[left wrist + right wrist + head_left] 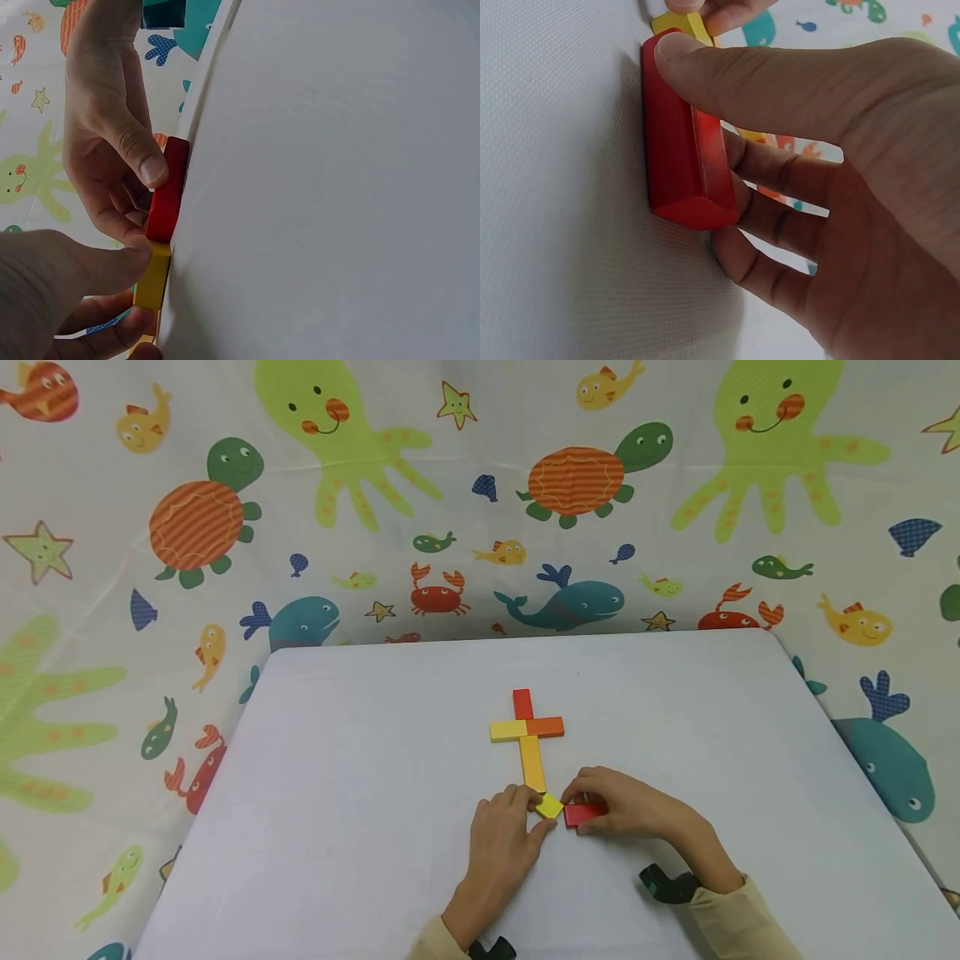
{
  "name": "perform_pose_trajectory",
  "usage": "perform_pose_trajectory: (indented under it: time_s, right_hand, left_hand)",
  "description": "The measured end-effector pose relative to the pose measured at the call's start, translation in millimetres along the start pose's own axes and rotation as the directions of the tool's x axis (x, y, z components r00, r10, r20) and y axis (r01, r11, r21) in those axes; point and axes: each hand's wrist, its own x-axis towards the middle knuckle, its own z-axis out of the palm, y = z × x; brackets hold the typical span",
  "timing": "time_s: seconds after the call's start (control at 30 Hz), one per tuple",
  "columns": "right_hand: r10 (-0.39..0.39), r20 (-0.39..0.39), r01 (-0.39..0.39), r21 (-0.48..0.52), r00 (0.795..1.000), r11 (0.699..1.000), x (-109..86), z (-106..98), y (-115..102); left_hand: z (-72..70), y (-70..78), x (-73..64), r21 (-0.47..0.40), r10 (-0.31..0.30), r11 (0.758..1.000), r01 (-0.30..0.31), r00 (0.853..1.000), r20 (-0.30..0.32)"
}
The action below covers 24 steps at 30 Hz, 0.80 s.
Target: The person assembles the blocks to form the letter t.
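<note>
My right hand [630,806] pinches a red block [583,814] between thumb and fingers, low on the white table. The right wrist view shows this red block [679,142] lengthwise, its end face toward the camera. Just left of it, my left hand [506,831] pinches a small yellow block [550,807] that sits tilted, one corner close to the red block's end. Above the yellow block stretches a long amber block [532,764]. It leads up to a pale yellow block [507,732] and an orange block [545,727] lying side by side, with another red block [522,704] on top of the cross shape.
The white table [360,777] has its far edge against a cloth [480,527] printed with sea animals. Black wrist devices sit at both wrists, the right one [669,885] close to the tabletop.
</note>
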Motion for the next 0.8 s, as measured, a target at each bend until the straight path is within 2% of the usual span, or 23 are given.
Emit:
perform_pose_trajectory:
  time_s: [0.8]
  right_hand:
    - [-0.004, -0.002, 0.004, 0.003, 1.0, 1.0, -1.3, -0.2, 0.0]
  left_hand:
    - [-0.7, 0.5, 0.3, -0.039, -0.018, 0.999, 0.018, 1.0, 0.012]
